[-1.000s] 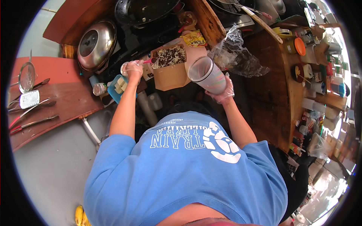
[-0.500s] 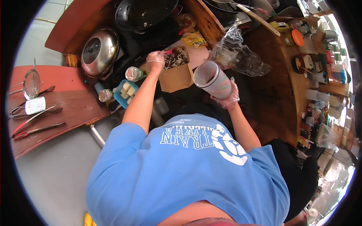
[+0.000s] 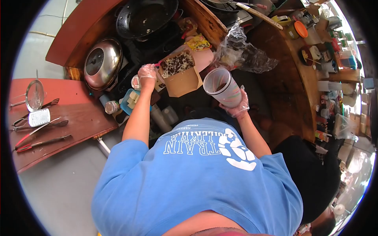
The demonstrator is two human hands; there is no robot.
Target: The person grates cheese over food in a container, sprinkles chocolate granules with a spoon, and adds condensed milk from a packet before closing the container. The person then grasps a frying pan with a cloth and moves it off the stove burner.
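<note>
Left hand (image 3: 147,74): narrow grip on pink utensil (image 3: 158,63), just drawn back from over the open box (image 3: 182,83), exposing more shredded topping (image 3: 176,65) | Right hand (image 3: 239,107): grip around tall cup (image 3: 228,94), tilted beside box | Box: between hands, near plastic bag (image 3: 252,58)
</note>
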